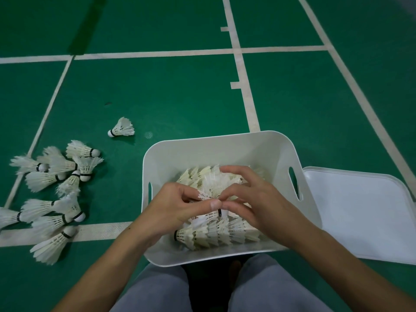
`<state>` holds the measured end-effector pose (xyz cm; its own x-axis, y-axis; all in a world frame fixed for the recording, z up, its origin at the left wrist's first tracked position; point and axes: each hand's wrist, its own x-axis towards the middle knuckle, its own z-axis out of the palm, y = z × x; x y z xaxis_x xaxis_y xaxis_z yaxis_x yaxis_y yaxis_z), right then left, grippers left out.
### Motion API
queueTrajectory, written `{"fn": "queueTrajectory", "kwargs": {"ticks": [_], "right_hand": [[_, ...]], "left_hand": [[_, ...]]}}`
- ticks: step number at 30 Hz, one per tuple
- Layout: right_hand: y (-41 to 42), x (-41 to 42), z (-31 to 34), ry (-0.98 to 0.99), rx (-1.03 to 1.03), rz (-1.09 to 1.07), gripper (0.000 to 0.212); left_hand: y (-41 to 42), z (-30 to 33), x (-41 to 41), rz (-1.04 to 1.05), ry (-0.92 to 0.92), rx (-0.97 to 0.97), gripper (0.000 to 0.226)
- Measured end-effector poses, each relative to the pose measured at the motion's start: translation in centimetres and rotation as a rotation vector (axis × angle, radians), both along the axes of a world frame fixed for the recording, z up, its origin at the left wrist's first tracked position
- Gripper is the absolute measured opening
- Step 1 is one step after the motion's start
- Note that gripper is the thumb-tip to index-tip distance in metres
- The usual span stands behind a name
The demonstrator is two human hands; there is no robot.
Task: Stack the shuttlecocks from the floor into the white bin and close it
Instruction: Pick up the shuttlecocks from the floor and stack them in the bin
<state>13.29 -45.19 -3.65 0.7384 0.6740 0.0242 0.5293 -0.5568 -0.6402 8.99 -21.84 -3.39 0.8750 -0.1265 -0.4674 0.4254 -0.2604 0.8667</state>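
A green court floor (pixel 180 97) crossed by pale lines fills the view; on it, just ahead of the person's knees, sits the white bin (pixel 209 143), open, with its lid (pixel 360 212) lying flat on the floor to the right, touching or just beside the bin's right wall; inside the bin lie nested rows of shuttlecocks, one row (pixel 216 235) along the near wall with its long axis running left to right and its cork end to the left, another row (pixel 202 174) farther back, partly hidden by the hands.

Both hands are over the middle of the bin; the left hand (pixel 180 208) and the right hand (pixel 249 199) meet fingertip to fingertip, closed narrowly around a shuttlecock (pixel 208 188) whose feathers show between them; how firmly each grips it I cannot tell, since the fingers hide the cork.

The loose pile of shuttlecocks (pixel 51 194) lies on the floor well to the left of the bin, pointing every way, with a single stray shuttlecock (pixel 121 128) apart and farther off; all of it lies on the left hand's side, so that hand is the nearer for the coming reach, while the lid is the right hand's by the same reckoning; judging by the pile, much stacking remains before closing.
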Motion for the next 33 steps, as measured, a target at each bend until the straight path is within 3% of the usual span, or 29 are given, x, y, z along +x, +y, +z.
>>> {"fn": "queueTrajectory", "kwargs": {"ticks": [2,7,11,19,24,29,31,33], "right_hand": [[-0.1,0.4,-0.1,-0.018,0.003,-0.017,0.027],[-1.4,0.9,0.3,-0.134,0.000,-0.268,0.022],[-3.0,1.2,0.1,-0.259,-0.063,-0.464,0.019],[-2.5,1.3,-0.9,-0.246,-0.207,-0.623,0.028],[-0.9,1.4,-1.5,-0.035,-0.225,-0.691,0.042],[-0.4,2.2,-2.6,0.506,0.098,-0.803,0.024],[0.0,2.5,-3.0,0.666,0.119,-0.813,0.021],[0.4,2.7,-3.5,0.692,0.055,-0.797,0.023]], "left_hand": [[0.0,0.2,0.4,-0.009,0.028,-0.010,0.043],[0.0,-0.2,0.2,-0.032,-0.004,0.114,0.023],[0.1,-1.0,0.1,-0.126,-0.085,0.276,0.038],[-2.4,-1.3,0.5,-0.354,-0.196,0.566,0.066],[-2.8,-1.6,1.1,-0.378,-0.166,0.567,0.064],[-2.1,-1.7,0.9,-0.362,-0.192,0.539,0.060],[-1.8,-1.7,0.8,-0.342,-0.200,0.516,0.059],[-1.5,-1.6,0.8,-0.322,-0.227,0.501,0.056]]}}
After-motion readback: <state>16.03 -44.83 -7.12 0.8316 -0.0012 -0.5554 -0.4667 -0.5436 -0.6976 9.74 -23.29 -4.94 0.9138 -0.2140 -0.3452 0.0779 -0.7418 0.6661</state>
